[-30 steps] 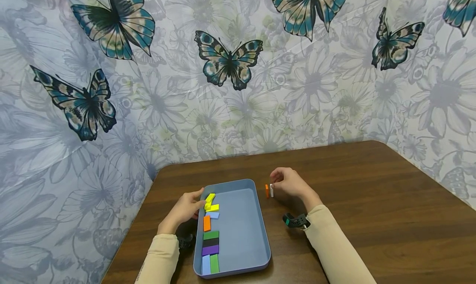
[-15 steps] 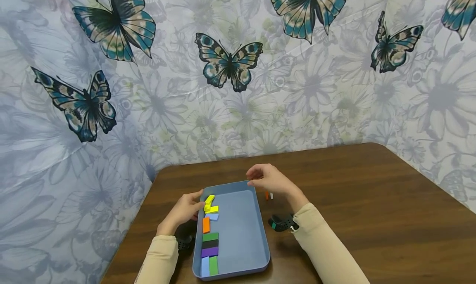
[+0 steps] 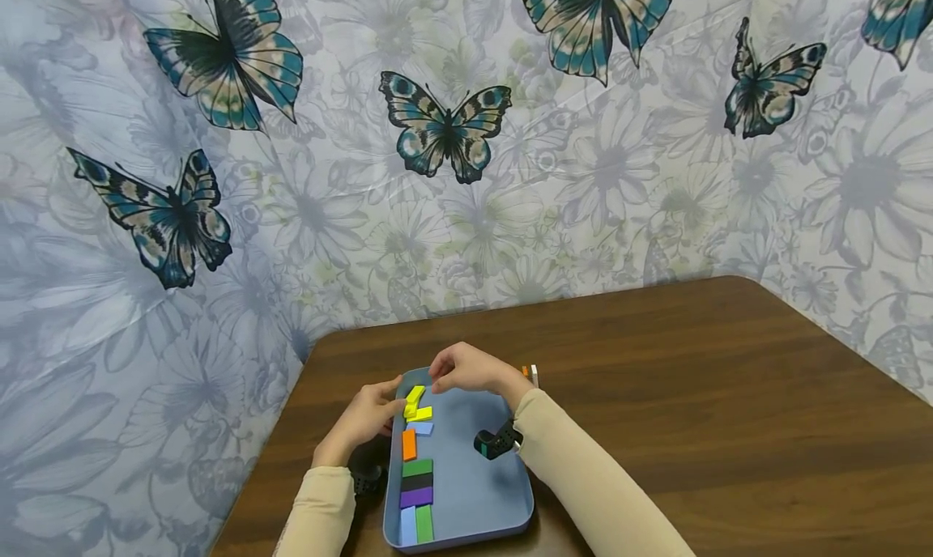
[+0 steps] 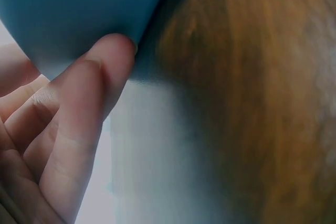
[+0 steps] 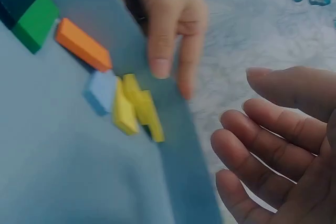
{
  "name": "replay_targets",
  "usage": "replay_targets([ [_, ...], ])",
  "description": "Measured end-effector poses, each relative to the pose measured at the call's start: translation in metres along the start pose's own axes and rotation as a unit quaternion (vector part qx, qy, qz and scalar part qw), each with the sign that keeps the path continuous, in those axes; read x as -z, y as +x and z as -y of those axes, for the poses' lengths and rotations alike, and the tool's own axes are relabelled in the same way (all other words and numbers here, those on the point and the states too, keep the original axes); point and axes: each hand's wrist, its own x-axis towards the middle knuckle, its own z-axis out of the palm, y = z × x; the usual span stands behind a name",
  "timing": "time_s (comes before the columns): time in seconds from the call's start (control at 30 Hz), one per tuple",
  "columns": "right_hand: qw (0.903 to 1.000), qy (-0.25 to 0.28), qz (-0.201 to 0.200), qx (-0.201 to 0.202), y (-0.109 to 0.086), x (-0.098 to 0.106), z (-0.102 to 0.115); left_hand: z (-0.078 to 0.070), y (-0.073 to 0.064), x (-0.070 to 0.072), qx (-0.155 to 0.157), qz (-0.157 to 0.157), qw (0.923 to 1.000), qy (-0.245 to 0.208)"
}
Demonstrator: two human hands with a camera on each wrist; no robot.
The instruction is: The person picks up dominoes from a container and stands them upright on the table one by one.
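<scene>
A blue-grey tray (image 3: 481,492) lies on the table. My left hand (image 3: 362,419) grips its left wall near the far corner, thumb over the rim. In the left wrist view the fingers (image 4: 79,114) press the tray's outside. My right hand (image 3: 470,368) hovers over the tray's far end; the right wrist view shows its fingers (image 5: 262,145) loosely bent, holding nothing. Several yellow blocks (image 5: 131,103) lean together by the left wall, near the left thumb. Below them are a light blue block (image 5: 101,92) and an orange block (image 5: 84,43).
Nearer in the tray lie green (image 3: 418,467), black (image 3: 417,482) and purple (image 3: 416,496) blocks, with a light blue one (image 3: 408,526) and another green one (image 3: 424,523) in the near corner. Orange (image 3: 525,371) and white (image 3: 535,375) blocks stand on the table (image 3: 692,395) beyond the right wrist.
My right hand has moved left, from beside the orange and white blocks on the table to above the tray. My left hand has stayed at the tray's wall.
</scene>
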Motion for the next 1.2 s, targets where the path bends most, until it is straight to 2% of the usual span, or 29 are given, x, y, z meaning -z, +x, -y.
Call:
replay_targets([
  [0.1, 0.9998, 0.007, 0.009, -0.017, 0.007, -0.011, -0.007, 0.001, 0.001, -0.001, 0.000, 0.006, 1.0000, 0.000],
  [0.43, 0.9975, -0.058, 0.009, -0.038, 0.022, -0.040, -0.016, 0.005, -0.002, -0.002, -0.002, 0.005, 1.0000, -0.004],
  [0.83, 0.9936, -0.085, -0.016, -0.072, 0.026, -0.048, -0.021, 0.002, 0.000, 0.001, -0.006, -0.002, 1.0000, -0.004],
  [1.2, 0.9894, -0.102, -0.035, -0.097, 0.029, -0.057, -0.024, 0.002, 0.001, 0.001, -0.018, 0.008, 0.9998, -0.002],
])
